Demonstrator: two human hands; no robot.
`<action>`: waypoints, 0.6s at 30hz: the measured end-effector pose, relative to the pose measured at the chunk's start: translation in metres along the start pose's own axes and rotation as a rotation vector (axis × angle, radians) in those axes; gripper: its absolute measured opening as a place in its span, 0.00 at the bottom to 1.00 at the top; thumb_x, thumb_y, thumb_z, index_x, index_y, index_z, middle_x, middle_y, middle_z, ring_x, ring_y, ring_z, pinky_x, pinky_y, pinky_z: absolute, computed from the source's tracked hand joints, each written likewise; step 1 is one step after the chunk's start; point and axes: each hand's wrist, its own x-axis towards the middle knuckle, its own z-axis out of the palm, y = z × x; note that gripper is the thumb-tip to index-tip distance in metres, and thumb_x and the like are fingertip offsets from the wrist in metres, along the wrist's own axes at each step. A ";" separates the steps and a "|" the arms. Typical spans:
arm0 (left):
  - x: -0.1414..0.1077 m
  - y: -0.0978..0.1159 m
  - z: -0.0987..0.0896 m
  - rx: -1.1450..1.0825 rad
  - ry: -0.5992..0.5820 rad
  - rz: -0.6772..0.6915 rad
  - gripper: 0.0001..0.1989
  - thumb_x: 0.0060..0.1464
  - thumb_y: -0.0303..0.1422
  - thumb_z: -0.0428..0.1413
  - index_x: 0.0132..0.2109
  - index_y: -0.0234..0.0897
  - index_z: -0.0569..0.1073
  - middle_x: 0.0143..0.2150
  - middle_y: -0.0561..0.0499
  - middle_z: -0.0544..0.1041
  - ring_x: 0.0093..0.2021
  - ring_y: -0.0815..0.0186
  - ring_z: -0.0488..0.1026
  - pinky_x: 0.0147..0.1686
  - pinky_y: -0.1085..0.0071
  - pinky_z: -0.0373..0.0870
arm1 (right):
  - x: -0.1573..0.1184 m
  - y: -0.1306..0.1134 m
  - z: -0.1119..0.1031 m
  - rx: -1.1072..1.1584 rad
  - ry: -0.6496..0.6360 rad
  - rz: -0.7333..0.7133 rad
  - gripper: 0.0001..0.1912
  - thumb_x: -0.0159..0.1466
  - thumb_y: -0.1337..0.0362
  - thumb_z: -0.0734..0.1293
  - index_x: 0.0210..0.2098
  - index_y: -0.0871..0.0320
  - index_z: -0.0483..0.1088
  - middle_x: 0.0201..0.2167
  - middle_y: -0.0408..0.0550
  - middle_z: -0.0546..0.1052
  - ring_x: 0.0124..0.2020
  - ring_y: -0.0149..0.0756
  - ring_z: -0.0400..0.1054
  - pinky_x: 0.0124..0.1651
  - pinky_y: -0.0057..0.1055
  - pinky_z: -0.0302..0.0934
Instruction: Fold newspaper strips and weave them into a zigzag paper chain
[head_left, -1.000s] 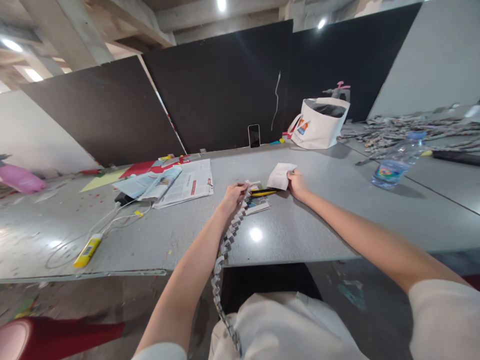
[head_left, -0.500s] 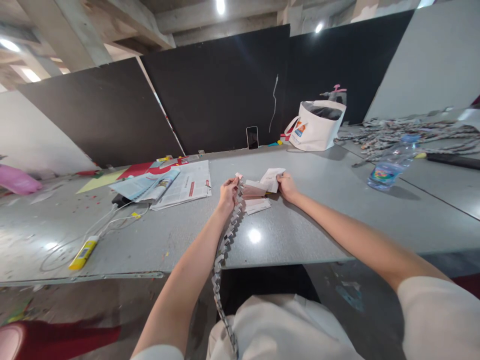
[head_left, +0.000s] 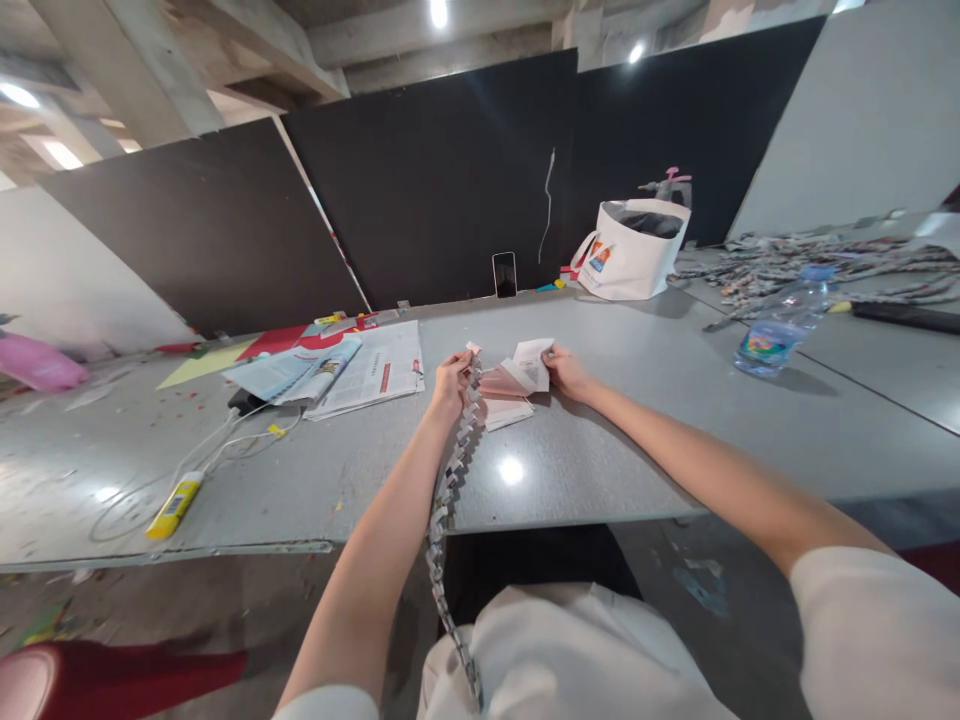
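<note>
A long zigzag chain of folded newspaper (head_left: 453, 478) runs from my left hand (head_left: 451, 384) over the table's front edge and down to my lap. My left fingers are pinched around its upper end, where a small pale tip sticks up. In my right hand (head_left: 568, 372) is a piece of printed paper (head_left: 533, 362), gripped at its right edge between thumb and fingers. Below it, pinkish and white paper strips (head_left: 508, 412) lie on the table just right of the chain. How the papers overlap between the hands is partly hidden.
Folded newspapers (head_left: 386, 372) lie to the left, with a yellow glue stick (head_left: 174, 506) and white cables nearer. A phone (head_left: 505, 275) leans on the black partition. At right stand a white bag (head_left: 634, 255) and a water bottle (head_left: 784, 325), before a heap of paper strips (head_left: 832, 262).
My right hand has moved slightly left with the printed paper, closer to the chain. My left hand still pinches the chain, shifted slightly left. The view has moved a little.
</note>
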 end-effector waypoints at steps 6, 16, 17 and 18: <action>-0.014 0.011 0.005 0.140 -0.190 0.007 0.16 0.47 0.39 0.72 0.32 0.34 0.75 0.26 0.52 0.72 0.22 0.73 0.66 0.23 0.75 0.62 | -0.003 -0.003 -0.003 0.044 0.056 -0.100 0.18 0.54 0.56 0.75 0.42 0.52 0.72 0.36 0.44 0.81 0.38 0.43 0.75 0.42 0.38 0.69; -0.033 0.000 0.022 0.661 -0.280 0.371 0.09 0.51 0.37 0.70 0.34 0.37 0.80 0.31 0.48 0.79 0.31 0.66 0.72 0.31 0.73 0.64 | -0.009 -0.034 -0.004 0.092 0.210 -0.257 0.15 0.56 0.56 0.69 0.41 0.53 0.75 0.44 0.48 0.84 0.52 0.48 0.76 0.51 0.40 0.71; -0.032 -0.002 0.022 0.659 -0.251 0.365 0.09 0.51 0.37 0.70 0.34 0.38 0.81 0.31 0.48 0.80 0.31 0.66 0.72 0.30 0.73 0.64 | -0.010 -0.036 -0.002 0.119 0.206 -0.266 0.14 0.56 0.57 0.70 0.41 0.53 0.75 0.44 0.47 0.84 0.52 0.48 0.76 0.52 0.40 0.71; -0.031 -0.004 0.021 0.651 -0.226 0.340 0.09 0.52 0.38 0.69 0.34 0.38 0.81 0.31 0.48 0.80 0.29 0.66 0.72 0.29 0.73 0.64 | -0.011 -0.037 0.001 0.145 0.199 -0.269 0.14 0.56 0.58 0.70 0.41 0.53 0.75 0.45 0.47 0.84 0.53 0.47 0.76 0.53 0.39 0.71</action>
